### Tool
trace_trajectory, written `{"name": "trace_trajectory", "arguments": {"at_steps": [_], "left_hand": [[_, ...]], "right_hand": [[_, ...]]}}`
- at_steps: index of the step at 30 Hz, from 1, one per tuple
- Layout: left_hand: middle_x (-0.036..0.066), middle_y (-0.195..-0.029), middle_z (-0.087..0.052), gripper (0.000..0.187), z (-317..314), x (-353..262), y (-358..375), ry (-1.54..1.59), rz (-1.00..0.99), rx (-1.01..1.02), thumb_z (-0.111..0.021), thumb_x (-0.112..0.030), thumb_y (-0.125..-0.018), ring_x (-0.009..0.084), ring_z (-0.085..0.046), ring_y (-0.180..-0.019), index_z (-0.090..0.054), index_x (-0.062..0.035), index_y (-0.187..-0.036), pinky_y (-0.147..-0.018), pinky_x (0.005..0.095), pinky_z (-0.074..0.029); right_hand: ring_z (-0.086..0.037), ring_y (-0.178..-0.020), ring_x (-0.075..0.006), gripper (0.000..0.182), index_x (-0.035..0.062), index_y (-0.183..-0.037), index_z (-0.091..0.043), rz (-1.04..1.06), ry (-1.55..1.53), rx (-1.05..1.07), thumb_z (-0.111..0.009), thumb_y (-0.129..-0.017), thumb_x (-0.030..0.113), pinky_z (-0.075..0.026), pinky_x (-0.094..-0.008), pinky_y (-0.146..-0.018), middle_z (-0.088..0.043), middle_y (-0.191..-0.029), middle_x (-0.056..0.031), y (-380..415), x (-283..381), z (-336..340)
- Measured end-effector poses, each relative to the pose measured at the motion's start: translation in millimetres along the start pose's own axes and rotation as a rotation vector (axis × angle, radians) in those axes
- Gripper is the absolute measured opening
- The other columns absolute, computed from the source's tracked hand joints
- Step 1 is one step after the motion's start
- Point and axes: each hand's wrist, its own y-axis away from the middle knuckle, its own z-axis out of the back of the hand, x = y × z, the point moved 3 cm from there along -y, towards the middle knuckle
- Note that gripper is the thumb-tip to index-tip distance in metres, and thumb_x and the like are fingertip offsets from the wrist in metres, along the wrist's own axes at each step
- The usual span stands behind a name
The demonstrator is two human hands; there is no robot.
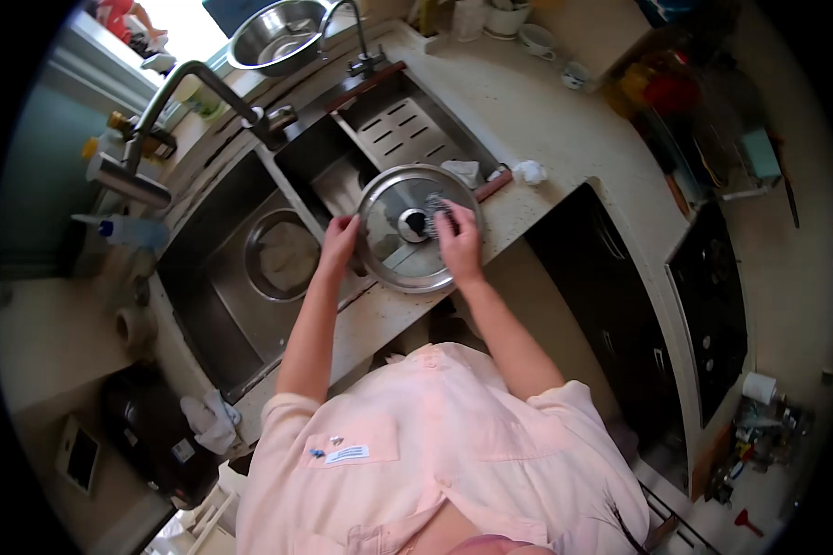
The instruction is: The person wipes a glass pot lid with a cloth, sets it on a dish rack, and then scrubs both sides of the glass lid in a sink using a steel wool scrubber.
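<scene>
A round glass pot lid with a wide steel rim and a dark knob is held over the front edge of the sink. My left hand pinches the lid's rim on its left side. On the lid's right half, my right hand has its fingers closed around a steel wool scrubber, which touches the lid near the knob. Part of the scrubber is hidden under the fingers. In the left sink basin sits a metal bowl with something pale in it.
A large faucet arches over the left basin, and a thin tap stands farther back. A slotted drain tray covers the right basin. Crumpled white paper lies on the counter. A steel basin rests by the window; the stove is right.
</scene>
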Motion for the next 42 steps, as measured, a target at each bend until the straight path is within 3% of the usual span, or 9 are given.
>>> {"name": "trace_trajectory", "arguments": {"at_steps": [5,12,15,19,27,31,34,39,42], "left_hand": [[0.006,-0.088,-0.063,0.038,-16,-21,-28,0.293,0.120,0.243,-0.058,-0.035,-0.087,0.0127,-0.059,-0.071,-0.055,-0.0020,-0.106,-0.060,0.0258,-0.048],[0.007,-0.086,-0.068,0.033,-6,-50,4,0.183,0.160,0.565,-0.049,-0.033,-0.093,0.0116,-0.059,-0.070,-0.059,-0.0023,-0.101,-0.061,0.0239,-0.048],[0.009,-0.084,-0.068,0.034,11,-54,33,0.300,0.102,0.398,-0.045,-0.030,-0.095,0.0113,-0.059,-0.066,-0.060,0.0011,-0.099,-0.060,0.0233,-0.048],[0.011,-0.086,-0.067,0.033,49,-36,84,0.539,0.114,0.199,-0.044,-0.028,-0.095,0.0108,-0.058,-0.064,-0.058,0.0011,-0.097,-0.059,0.0231,-0.049],[0.010,-0.084,-0.066,0.027,79,-23,173,0.709,0.075,-0.229,-0.044,-0.025,-0.095,0.0119,-0.057,-0.065,-0.057,-0.0006,-0.097,-0.060,0.0251,-0.047],[0.010,-0.082,-0.065,0.023,101,-6,186,0.728,-0.061,-0.359,-0.045,-0.021,-0.095,0.0127,-0.057,-0.068,-0.056,-0.0002,-0.096,-0.061,0.0255,-0.045],[0.010,-0.082,-0.064,0.021,120,-3,203,0.744,-0.009,-0.477,-0.045,-0.018,-0.094,0.0124,-0.056,-0.067,-0.056,0.0005,-0.096,-0.061,0.0252,-0.044],[0.013,-0.086,-0.064,0.019,146,19,214,0.658,-0.055,-0.566,-0.048,-0.016,-0.093,0.0120,-0.054,-0.065,-0.055,0.0014,-0.096,-0.060,0.0261,-0.044],[0.011,-0.085,-0.064,0.018,156,19,224,0.698,0.013,-0.569,-0.048,-0.016,-0.093,0.0106,-0.053,-0.065,-0.056,0.0001,-0.096,-0.060,0.0259,-0.043]], "right_hand": [[-0.056,-0.092,-0.0206,0.027,0.0009,-0.106,-0.060,-0.212,-0.170,-0.030,-0.059,-0.085,0.018,-0.044,-0.0295,-0.083,-0.058,-0.100,-0.0108,-5,-39,19],[-0.055,-0.088,-0.0095,0.027,-0.0017,-0.109,-0.058,-0.372,-0.371,0.026,-0.057,-0.088,0.014,-0.045,-0.0235,-0.079,-0.061,-0.099,-0.0043,-2,-37,18],[-0.054,-0.090,-0.0126,0.028,-0.0017,-0.108,-0.058,-0.392,-0.446,0.034,-0.060,-0.087,0.017,-0.043,-0.0266,-0.082,-0.060,-0.100,-0.0068,-6,-15,15],[-0.055,-0.092,-0.0220,0.025,0.0010,-0.104,-0.060,-0.015,-0.147,0.103,-0.062,-0.083,0.014,-0.044,-0.0311,-0.083,-0.055,-0.102,-0.0101,-22,26,5],[-0.052,-0.089,-0.0312,0.016,0.0074,-0.087,-0.065,0.577,0.342,0.679,-0.067,-0.071,0.013,-0.046,-0.0378,-0.078,-0.057,-0.099,-0.0091,10,128,-123],[-0.052,-0.091,-0.0308,0.019,0.0073,-0.088,-0.066,0.890,0.231,0.968,-0.065,-0.069,0.007,-0.047,-0.0377,-0.078,-0.058,-0.100,-0.0089,72,155,-178],[-0.053,-0.086,-0.0305,0.005,0.0064,-0.072,-0.066,0.708,0.307,0.787,-0.062,-0.068,0.005,-0.049,-0.0378,-0.072,-0.058,-0.093,-0.0078,42,133,-222],[-0.055,-0.085,-0.0296,0.013,0.0039,-0.080,-0.068,0.786,-0.025,1.140,-0.068,-0.068,0.007,-0.048,-0.0363,-0.074,-0.062,-0.093,-0.0080,112,171,-234],[-0.055,-0.087,-0.0297,0.014,0.0041,-0.081,-0.068,0.692,0.125,0.983,-0.068,-0.067,0.007,-0.047,-0.0362,-0.076,-0.062,-0.093,-0.0077,82,151,-266]]}}
